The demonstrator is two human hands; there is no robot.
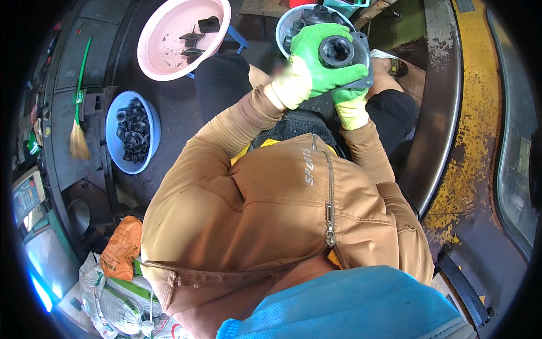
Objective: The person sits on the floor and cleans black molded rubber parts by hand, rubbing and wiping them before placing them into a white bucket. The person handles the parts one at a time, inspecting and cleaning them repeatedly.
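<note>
Workshop floor, dark and grimy, fills the upper half of the frame; yellow-painted worn metal curve (474, 113) runs down the right side. Far left: small broom with green handle (79, 107) lying on dark machine panels. Lower left: orange bag (121, 246) and white sacks (113, 299). Left of centre: blue basin (149, 121) on the floor, holding a pile of small black parts (131, 133). Upper centre-left: pink basin (164, 34) with a few black parts (197, 37) near its right rim. Centre: person in tan zip jacket, black trousers, seated, both forearms reaching to the upper centre. Left hand (322, 62), green glove with pale cuff, wrapped over the top and front of a black round part with a central hole (337, 51), fingers curled closed around it. Grey flat plate (364, 56) sits behind the round part, looks joined to it. Right hand (347, 101), green glove, mostly hidden beneath the part; seems to support the plate from below, grip cannot tell. Held part is at upper centre-right of the frame, above the knees. Just behind it: grey-white basin (285, 25) with more dark parts. Bottom: blue cloth (350, 308).
</note>
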